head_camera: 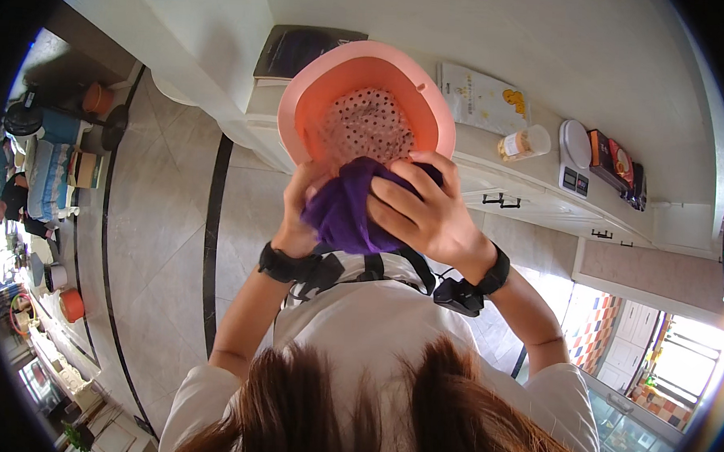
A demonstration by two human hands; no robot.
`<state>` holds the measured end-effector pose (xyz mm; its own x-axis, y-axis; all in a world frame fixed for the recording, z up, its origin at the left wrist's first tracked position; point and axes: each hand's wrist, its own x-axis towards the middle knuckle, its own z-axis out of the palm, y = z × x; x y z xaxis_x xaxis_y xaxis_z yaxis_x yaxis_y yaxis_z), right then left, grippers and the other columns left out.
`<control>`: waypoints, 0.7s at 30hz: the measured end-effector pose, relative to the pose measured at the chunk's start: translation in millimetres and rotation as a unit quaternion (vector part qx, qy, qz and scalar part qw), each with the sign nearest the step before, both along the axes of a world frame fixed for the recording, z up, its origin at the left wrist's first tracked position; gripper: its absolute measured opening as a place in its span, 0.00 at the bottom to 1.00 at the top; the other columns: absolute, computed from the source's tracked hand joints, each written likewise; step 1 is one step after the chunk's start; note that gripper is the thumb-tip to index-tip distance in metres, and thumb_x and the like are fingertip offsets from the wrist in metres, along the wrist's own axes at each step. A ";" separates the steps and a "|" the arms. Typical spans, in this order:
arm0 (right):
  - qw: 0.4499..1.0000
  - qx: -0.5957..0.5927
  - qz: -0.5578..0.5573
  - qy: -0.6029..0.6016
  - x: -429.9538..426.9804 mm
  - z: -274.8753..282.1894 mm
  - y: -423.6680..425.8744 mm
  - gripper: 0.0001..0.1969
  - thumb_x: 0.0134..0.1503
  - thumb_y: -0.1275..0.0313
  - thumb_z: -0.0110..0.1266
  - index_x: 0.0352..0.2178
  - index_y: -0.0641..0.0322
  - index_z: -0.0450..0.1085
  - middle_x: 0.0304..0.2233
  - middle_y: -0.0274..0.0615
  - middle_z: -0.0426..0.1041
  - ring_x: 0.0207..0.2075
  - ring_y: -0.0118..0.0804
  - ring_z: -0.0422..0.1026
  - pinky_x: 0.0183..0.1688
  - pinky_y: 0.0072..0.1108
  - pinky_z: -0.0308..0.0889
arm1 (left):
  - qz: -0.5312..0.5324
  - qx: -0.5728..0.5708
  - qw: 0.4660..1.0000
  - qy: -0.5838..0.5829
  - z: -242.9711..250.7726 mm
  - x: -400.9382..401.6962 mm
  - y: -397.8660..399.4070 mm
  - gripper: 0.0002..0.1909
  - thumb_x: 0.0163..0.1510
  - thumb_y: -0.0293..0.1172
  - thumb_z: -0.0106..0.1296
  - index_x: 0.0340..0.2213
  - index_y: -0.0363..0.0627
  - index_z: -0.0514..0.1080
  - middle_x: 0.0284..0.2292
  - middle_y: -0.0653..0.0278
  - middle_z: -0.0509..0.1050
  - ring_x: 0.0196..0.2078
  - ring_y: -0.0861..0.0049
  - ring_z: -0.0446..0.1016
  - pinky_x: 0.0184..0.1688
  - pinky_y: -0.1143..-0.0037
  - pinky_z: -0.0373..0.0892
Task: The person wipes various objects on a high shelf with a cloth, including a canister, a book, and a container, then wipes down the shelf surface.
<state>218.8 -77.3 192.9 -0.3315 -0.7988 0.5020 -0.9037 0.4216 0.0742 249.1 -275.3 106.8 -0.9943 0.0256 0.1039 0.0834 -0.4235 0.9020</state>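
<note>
Both of my hands hold a bunched purple cloth (pixel 356 213) in front of my chest. My left hand (pixel 299 205) has its left side, with the fingers partly hidden by the cloth. Across the right side spread the fingers of my right hand (pixel 429 211), pressing into the folds. Just beyond the cloth is a pink bowl-shaped container (pixel 369 50) with an orange-pink inside and a wide rim. A pale lining with dark dots (pixel 369 120) shows at its bottom. The cloth and my fingers overlap its near rim; whether they touch it I cannot tell.
Along the white counter (pixel 486 149) lie a dark flat box (pixel 297 44), a printed plastic packet (pixel 483 98), a clear jar (pixel 525 143), a kitchen scale (pixel 575 153) and dark boxes (pixel 613 161). Black-handled cabinet fronts (pixel 502 200) are below. Tiled floor (pixel 156 217) extends left.
</note>
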 end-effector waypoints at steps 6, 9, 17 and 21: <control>0.991 0.069 0.119 0.004 -20.2 11.1 48.4 0.12 0.43 0.71 0.52 0.33 0.50 0.68 0.40 0.29 0.68 0.45 0.35 0.68 0.57 0.32 0.61 | -0.106 0.094 0.977 -0.158 5.9 1.8 -33.3 0.27 0.48 0.30 0.42 0.52 0.36 0.59 0.50 0.58 0.67 0.53 0.68 0.64 0.57 0.69 0.58; 0.976 0.112 0.187 0.002 -38.7 14.3 68.4 0.11 0.44 0.72 0.51 0.33 0.52 0.68 0.42 0.29 0.69 0.50 0.36 0.67 0.59 0.33 0.59 | -0.139 0.005 0.981 -0.136 2.3 4.4 -44.0 0.29 0.50 0.31 0.42 0.54 0.37 0.58 0.52 0.59 0.65 0.55 0.70 0.63 0.57 0.70 0.58; 0.979 0.058 0.126 -0.148 -57.7 12.1 62.3 0.15 0.43 0.73 0.53 0.36 0.59 0.69 0.46 0.36 0.69 0.55 0.43 0.63 0.60 0.37 0.57 | 0.018 0.097 0.975 -0.199 -7.4 -5.7 -12.3 0.21 0.58 0.34 0.39 0.52 0.39 0.61 0.49 0.63 0.67 0.49 0.76 0.67 0.49 0.73 0.64; 0.970 -0.040 0.033 -0.236 -27.9 -4.6 46.4 0.22 0.35 0.78 0.57 0.38 0.61 0.70 0.46 0.38 0.69 0.56 0.45 0.62 0.60 0.41 0.56 | 0.089 0.060 0.968 -0.227 1.0 -15.2 -0.9 0.19 0.59 0.37 0.39 0.49 0.40 0.63 0.47 0.63 0.68 0.47 0.77 0.67 0.47 0.75 0.66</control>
<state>190.9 -30.9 188.4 -0.4893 -0.7907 0.3678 -0.8541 0.3493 -0.3853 233.9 -276.1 107.7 -0.9258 -0.1346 -0.3531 -0.2290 -0.5437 0.8075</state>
